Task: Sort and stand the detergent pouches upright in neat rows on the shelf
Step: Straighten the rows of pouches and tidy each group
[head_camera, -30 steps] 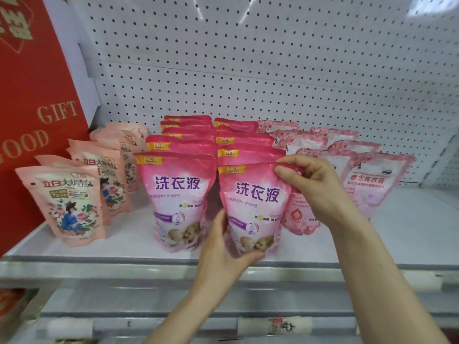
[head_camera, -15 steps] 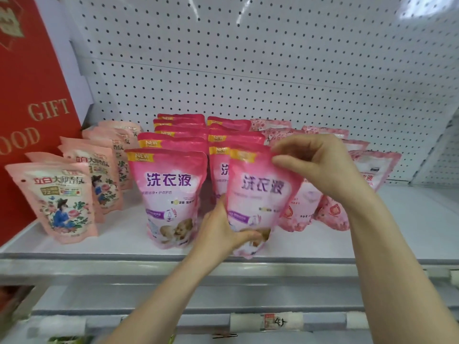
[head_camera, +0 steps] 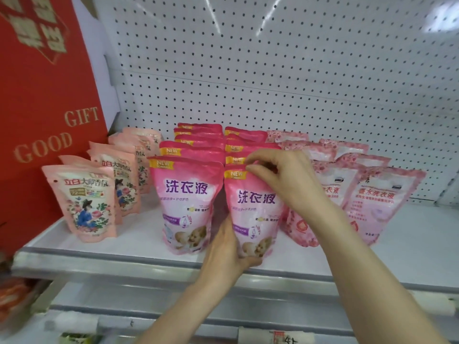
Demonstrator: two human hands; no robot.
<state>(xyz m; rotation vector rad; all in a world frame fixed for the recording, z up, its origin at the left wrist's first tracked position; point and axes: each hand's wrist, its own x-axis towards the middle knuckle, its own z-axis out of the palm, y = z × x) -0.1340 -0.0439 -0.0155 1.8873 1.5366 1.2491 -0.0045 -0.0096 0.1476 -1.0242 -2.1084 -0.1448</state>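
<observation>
As the front pouch stood upright at the shelf edge, long axis vertical, the left hand gripped its base from below; the right hand pinched its top edge from the right; label read "NEW", "洗衣液"; red board at left read "GOOD GIFT".

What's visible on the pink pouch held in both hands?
Glossy pink plastic pouch, yellow NEW tag at top left, purple Chinese characters, a purple band and a puppy picture lower down. It stands upright at the shelf front, heading the second pink row. The left hand cups its base; the right hand pinches its top edge.
</observation>
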